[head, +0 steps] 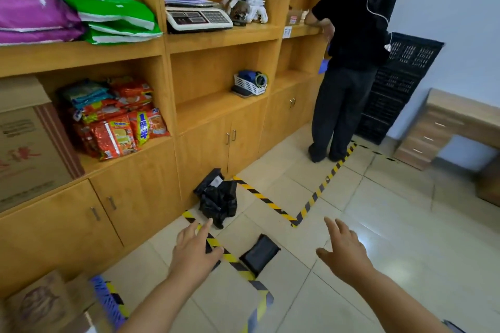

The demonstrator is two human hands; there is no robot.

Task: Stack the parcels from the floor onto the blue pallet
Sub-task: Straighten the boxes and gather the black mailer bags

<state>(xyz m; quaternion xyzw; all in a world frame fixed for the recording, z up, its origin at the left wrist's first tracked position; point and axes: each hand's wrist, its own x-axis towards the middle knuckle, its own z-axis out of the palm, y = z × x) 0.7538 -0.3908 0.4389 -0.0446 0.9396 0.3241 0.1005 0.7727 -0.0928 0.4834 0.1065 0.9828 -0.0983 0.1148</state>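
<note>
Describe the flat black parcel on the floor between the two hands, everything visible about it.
The flat black parcel is a small, roughly rectangular packet wrapped in what looks like glossy black plastic. It lies flat on the pale floor tiles, turned at an angle, its near-left edge against the yellow-and-black tape. No label shows on top. Neither the left hand nor the right hand touches it.

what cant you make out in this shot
- Blue pallet, head view: only a blurred corner shows at the bottom edge.
- Small black parcel: near end hidden by striped tape.
- Crumpled black parcel: label too small to read.
- Left hand: palm faces away.
</note>
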